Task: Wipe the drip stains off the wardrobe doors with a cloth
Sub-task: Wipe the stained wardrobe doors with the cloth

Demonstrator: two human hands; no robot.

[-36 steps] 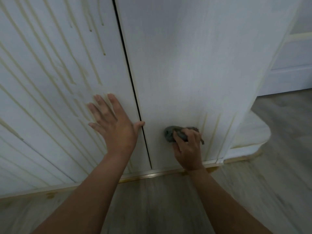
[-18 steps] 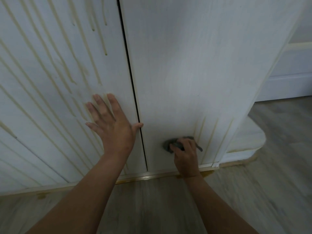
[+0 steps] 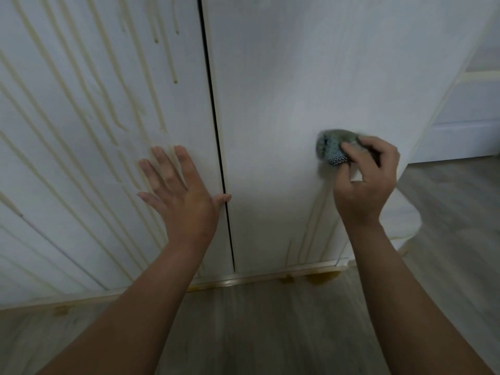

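Head view looked down on two white wardrobe doors split by a dark vertical gap (image 3: 216, 136), taken here as the landmark. Left of the gap, the white left-hand door panel (image 3: 67, 158) carried many pale yellowish drip stains (image 3: 113, 85) running down its whole visible face, untouched. Just left of the gap, the left hand (image 3: 180, 194) lay flat on that panel with fingers spread and nothing in it, the thumb reaching across the gap; it probably braced the person's lean and kept the door from giving under the rubbing. Right of the gap, the white right-hand door panel (image 3: 284, 77) looked mostly clean, with a few faint streaks (image 3: 311, 228) low down near the base. Further right, the right hand (image 3: 365, 180) was closed around a bunched grey-blue cloth (image 3: 334, 147), pressing it against the panel above those streaks. Below the gap, amber spots (image 3: 322, 277) marked the grey wood-look floor (image 3: 270, 334).
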